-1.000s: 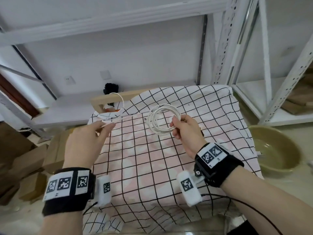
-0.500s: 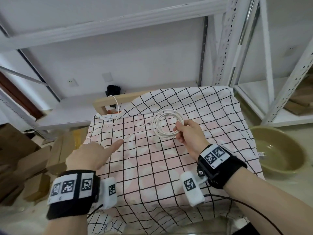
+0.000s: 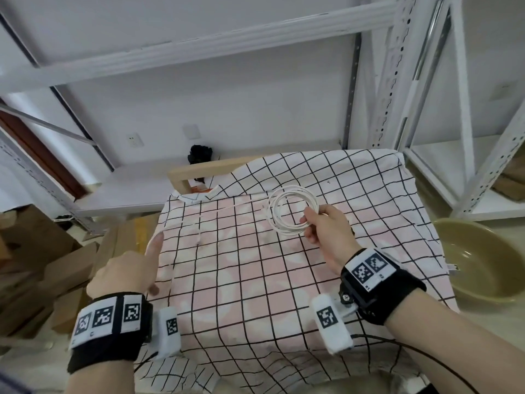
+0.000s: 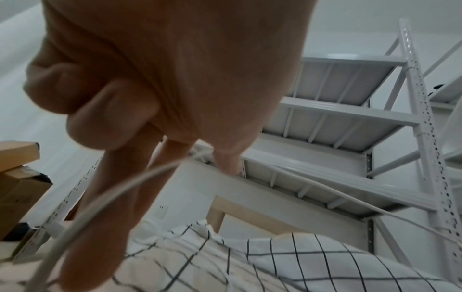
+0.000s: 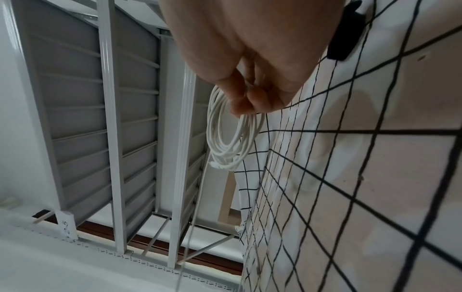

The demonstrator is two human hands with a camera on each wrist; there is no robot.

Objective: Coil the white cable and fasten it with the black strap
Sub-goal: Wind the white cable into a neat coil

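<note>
Cable work underway: right hand (image 3: 326,228) pinches the white cable (image 3: 292,213) coil above the checked cloth (image 3: 255,280); left hand (image 3: 125,273) guides the loose tail, forefinger out, others curled; light, springy, slippery stuff, likely; grip where the loops cross.

The surface (image 3: 199,173) is a pale wooden table, bare only along its far left edge and one leg. A cloth (image 3: 255,280) covers nearly all of it: white at the borders, pinkish in the middle, with a black grid, rumpled at the far left and hanging over the near and right edges. On the cloth a black strap (image 5: 346,33) lies flat, seen from the right wrist. A thin white cable (image 3: 224,209) runs slack over the cloth toward its far left.
</note>
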